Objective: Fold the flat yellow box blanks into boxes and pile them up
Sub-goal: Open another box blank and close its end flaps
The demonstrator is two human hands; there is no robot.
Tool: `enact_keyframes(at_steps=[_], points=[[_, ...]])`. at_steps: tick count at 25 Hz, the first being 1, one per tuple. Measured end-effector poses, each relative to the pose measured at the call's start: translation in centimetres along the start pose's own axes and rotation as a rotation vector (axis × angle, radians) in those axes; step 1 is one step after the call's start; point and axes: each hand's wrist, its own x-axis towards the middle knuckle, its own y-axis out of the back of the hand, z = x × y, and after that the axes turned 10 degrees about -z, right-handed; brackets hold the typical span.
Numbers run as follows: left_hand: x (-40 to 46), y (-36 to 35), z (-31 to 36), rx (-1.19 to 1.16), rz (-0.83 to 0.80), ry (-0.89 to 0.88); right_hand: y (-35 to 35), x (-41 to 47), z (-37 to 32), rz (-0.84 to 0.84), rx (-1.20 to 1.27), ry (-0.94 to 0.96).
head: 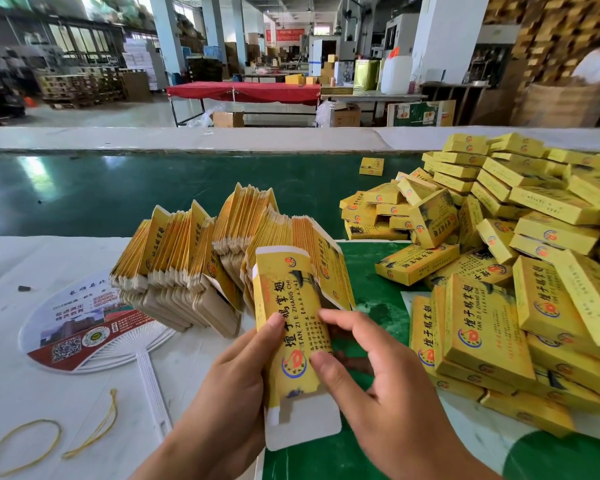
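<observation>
Gripping one box blank (291, 327): left hand (229, 386) w/ thumb on front, right hand (378, 386) pinching its edge; folded-box pile (520, 244) right of it.

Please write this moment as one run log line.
step: folding | left hand: holds box blank | right hand: pinches it | pile of folded boxes: right

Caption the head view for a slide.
Both hands hold a yellow blank between blanks and boxes.

Centre frame, I see the yellow flat cardboard blank (291, 327) before the fanned stack of yellow blanks (201, 258); heap of folded yellow boxes (520, 244) right; round printed paper fan (84, 327) lower left.
</observation>
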Motion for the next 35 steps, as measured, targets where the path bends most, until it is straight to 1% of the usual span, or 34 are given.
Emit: enact_keyframes(at_steps=[3,8,13,14,17,19,22,23,25,27,31,35], points=[[0.2,-0.1,-0.2,0.002,0.006,-0.030,-0.1,0.0,0.2,-0.004,0.041,-0.038],[0.3,-0.2,-0.5,0.052,0.039,-0.073,0.2,0.2,0.8,-0.064,0.263,-0.091],[0.2,-0.1,-0.2,0.114,0.082,-0.038,-0.1,0.0,0.6,-0.066,0.247,-0.092],[0.2,-0.1,-0.3,0.136,0.111,-0.041,-0.3,-0.1,0.7,-0.065,0.225,-0.099],[0.0,-0.1,-0.7,0.319,0.246,-0.089,-0.9,-0.2,0.8,-0.068,0.211,-0.112],[0.0,-0.5,-0.8,0.335,0.324,-0.059,-1.1,-0.1,0.7,-0.087,0.212,-0.117],[0.2,-0.2,-1.0,0.421,0.377,-0.026,-1.3,-0.2,0.7,-0.097,0.172,-0.099],[0.1,-0.3,-1.1,0.406,0.367,-0.024,-1.3,-0.2,0.6,-0.095,0.158,-0.081],[0.2,-0.7,-1.1,0.333,0.294,-0.035,-1.3,-0.2,0.2,-0.090,0.147,-0.047],[0.4,-0.6,-1.3,0.339,0.268,-0.079,-1.3,-0.3,0.0,-0.090,0.145,-0.026],[0.8,-0.6,-1.7,0.459,0.277,-0.189,-1.5,-0.7,-0.5,-0.095,0.126,-0.006],[1.1,-0.3,-2.1,0.604,0.275,-0.273,-1.2,-0.6,-0.9,-0.036,0.099,-0.007]])
